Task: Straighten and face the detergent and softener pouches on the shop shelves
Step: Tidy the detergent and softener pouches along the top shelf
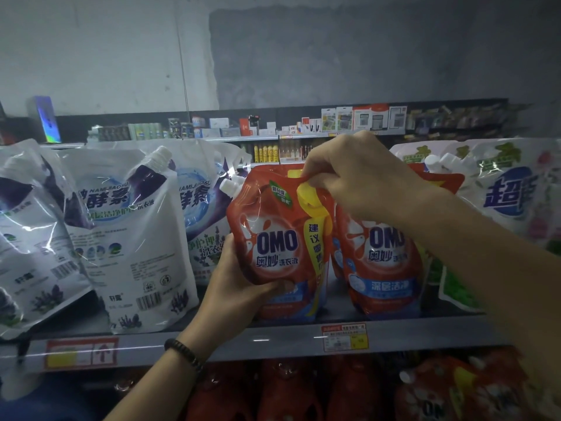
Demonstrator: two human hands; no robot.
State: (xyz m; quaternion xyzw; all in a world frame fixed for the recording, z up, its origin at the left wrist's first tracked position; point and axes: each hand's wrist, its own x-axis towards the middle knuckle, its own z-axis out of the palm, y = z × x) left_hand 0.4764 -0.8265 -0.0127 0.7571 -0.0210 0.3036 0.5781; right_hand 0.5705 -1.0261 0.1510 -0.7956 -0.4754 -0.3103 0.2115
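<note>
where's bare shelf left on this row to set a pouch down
Little. A narrow gap lies between the held OMO pouch and the second OMO pouch; a dark wedge of shelf shows between the leaning white pouches. Elsewhere pouches crowd together, overlapping.

**OMO on red, 酵素 on white**

The left red pouch [276,247] reads "OMO", "奥妙" and "洗衣液", with "建议" on its yellow strip [314,235]; the right red pouch [384,256] reads "OMO", "奥妙" and "深层洁净"; the white pouch [127,226] shows "NAMIJIAOSU", "酵素" and "洗衣液"; the far-right pouch [504,192] bears a large blue "超"; the price tag [344,337] is too blurred to read.
</note>
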